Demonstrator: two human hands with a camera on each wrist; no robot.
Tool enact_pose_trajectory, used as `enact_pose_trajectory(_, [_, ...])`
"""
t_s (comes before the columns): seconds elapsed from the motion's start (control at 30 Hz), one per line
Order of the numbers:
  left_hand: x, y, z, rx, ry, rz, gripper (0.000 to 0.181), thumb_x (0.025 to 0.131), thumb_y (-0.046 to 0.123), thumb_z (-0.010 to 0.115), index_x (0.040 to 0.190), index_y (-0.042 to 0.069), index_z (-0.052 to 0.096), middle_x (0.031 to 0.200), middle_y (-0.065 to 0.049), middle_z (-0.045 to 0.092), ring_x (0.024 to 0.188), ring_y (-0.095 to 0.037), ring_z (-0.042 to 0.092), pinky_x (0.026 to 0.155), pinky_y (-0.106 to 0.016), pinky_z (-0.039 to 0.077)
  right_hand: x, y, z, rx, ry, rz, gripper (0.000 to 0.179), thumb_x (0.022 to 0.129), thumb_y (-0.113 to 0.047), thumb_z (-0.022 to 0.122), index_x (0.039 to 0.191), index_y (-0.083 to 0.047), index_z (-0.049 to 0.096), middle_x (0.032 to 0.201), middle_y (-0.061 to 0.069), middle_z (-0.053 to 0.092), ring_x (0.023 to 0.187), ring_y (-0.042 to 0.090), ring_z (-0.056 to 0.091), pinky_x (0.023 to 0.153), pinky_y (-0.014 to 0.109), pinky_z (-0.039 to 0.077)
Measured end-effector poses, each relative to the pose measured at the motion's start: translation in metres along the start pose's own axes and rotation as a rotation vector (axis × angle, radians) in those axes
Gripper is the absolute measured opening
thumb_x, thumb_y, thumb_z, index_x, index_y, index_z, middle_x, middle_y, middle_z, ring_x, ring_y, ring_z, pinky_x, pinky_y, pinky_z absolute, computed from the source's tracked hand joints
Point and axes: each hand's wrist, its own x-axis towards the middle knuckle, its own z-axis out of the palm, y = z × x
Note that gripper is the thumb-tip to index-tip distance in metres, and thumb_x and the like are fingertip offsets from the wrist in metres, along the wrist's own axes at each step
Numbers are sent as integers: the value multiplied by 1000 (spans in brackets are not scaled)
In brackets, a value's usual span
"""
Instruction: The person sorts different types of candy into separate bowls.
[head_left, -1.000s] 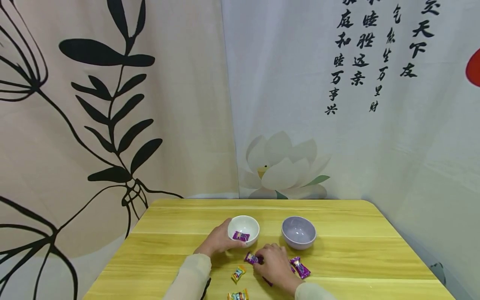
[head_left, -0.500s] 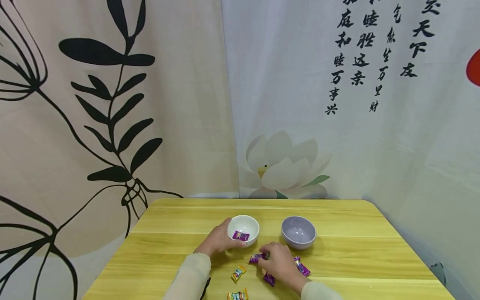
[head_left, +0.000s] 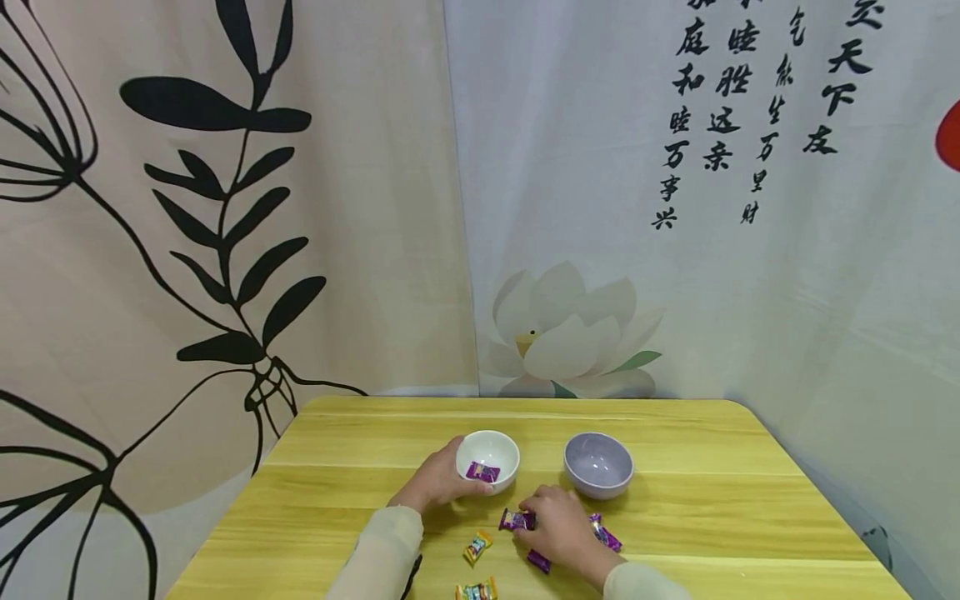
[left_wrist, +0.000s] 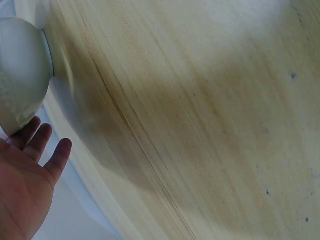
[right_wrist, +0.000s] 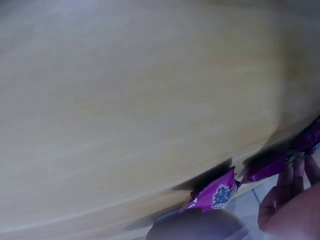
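Observation:
In the head view my left hand (head_left: 438, 479) grips the white bowl (head_left: 506, 450) round its left side, thumb along the front. One purple-wrapped candy (head_left: 482, 472) lies inside it. The left wrist view has the fingers (left_wrist: 54, 150) against the outside of the bowl (left_wrist: 22, 70). My right hand (head_left: 558, 525) is low over the table and pinches a purple-wrapped candy (head_left: 514, 520) at its right end; the fingertips are partly hidden. Another purple candy (head_left: 538, 562) lies under the wrist, and more purple candy (head_left: 606, 533) shows to its right.
A lavender bowl (head_left: 597, 458) stands right of the white one. Two yellow-wrapped candies, one nearer the bowls (head_left: 477, 547) and one at the bottom edge (head_left: 477, 591), lie between the arms. The wooden table (head_left: 720, 517) meets a printed cloth backdrop (head_left: 390, 208).
My right hand has shifted slightly right, and the purple candy at its fingertips has moved right with it. The left hand and both bowls have stayed in place.

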Motion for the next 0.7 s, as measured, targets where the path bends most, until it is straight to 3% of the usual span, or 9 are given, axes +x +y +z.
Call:
enact_pose_trajectory(0.3, [2,-3,1,13,0,9,100,57,57,77,135,10,35,120,-8,52,106,-27,51,89,-47,41,0,2,0,37,45,19,29,71,-43,70,91,-22,71,82,-10,56,77,11,48,67,31,35])
enact_pose_trajectory(0.57, [0,-4,1,-23,10,42,99,57,55,78,134,10,36,118,-8,54,104,-28,52,88,-48,41,10,2,-16,116,252,85,25,72,-40,72,89,-21,71,81,-11,55,79,11,53,70,37,41])
enact_pose_trajectory(0.7, [0,-4,1,-38,5,45,98,57,52,79,134,10,36,118,-8,54,102,-28,53,87,-48,42,23,0,-23,158,277,136,25,72,-38,72,89,-21,72,82,-11,56,79,11,53,70,37,42])
